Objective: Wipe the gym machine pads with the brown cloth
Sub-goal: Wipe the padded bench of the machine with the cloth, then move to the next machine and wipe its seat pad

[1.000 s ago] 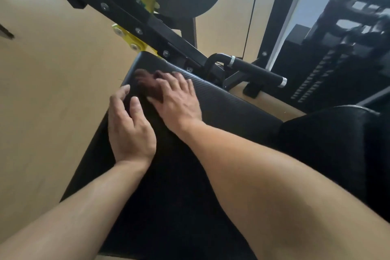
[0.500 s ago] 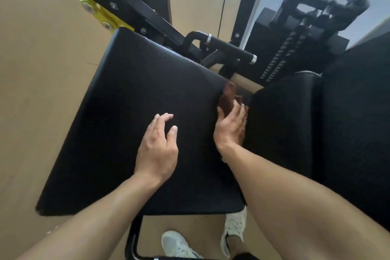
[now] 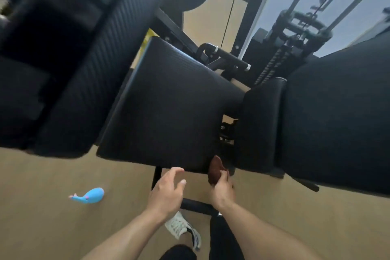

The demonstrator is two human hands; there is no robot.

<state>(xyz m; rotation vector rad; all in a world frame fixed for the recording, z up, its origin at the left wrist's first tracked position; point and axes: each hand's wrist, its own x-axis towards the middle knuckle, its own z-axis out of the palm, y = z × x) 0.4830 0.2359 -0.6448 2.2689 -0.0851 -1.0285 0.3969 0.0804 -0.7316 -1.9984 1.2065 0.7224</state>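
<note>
The black ribbed seat pad (image 3: 168,107) of the gym machine fills the middle of the view. My right hand (image 3: 221,191) grips the bunched brown cloth (image 3: 215,170) just off the pad's near right corner. My left hand (image 3: 166,191) hovers below the pad's near edge with fingers spread and relaxed, holding nothing. A second black pad (image 3: 337,116) lies to the right, and a blurred ribbed pad (image 3: 84,69) looms at the upper left.
A black handle bar (image 3: 230,58) and the weight stack frame (image 3: 295,34) stand behind the seat. A blue whale toy (image 3: 90,196) lies on the tan floor at left. My white shoe (image 3: 181,228) stands beside the machine's black base bar (image 3: 198,207).
Both hands have come off the seat pad toward me. The right hand carried the cloth from the pad's far right edge down past its near corner. The view pulled back.
</note>
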